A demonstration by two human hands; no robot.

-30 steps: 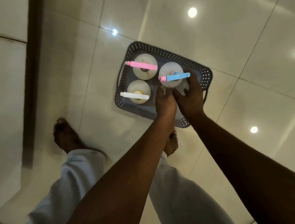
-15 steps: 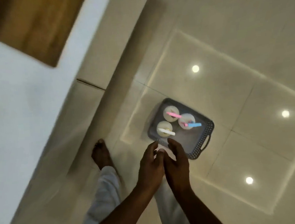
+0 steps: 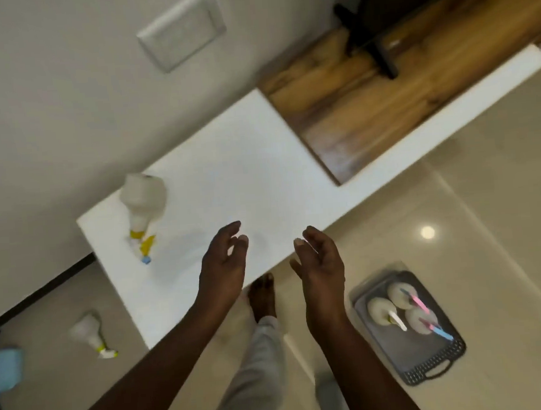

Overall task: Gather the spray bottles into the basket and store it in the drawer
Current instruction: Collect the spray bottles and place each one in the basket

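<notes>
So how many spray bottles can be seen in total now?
5. Three stand in the basket on the floor: white-nozzle, pink-nozzle, blue-nozzle. One lies on the white counter, one on the floor at left. Others may be hidden out of view.

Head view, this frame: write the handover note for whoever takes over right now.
Left hand and right hand: open, empty, raised over the white counter's edge.
Dark grey perforated plastic basket sits on the floor, right, holding three white spray bottles with white, pink and blue triggers.
Left to gather: yellow-trigger white bottle on the counter and another on the floor, left. Then store the basket; no drawer is identifiable.
</notes>
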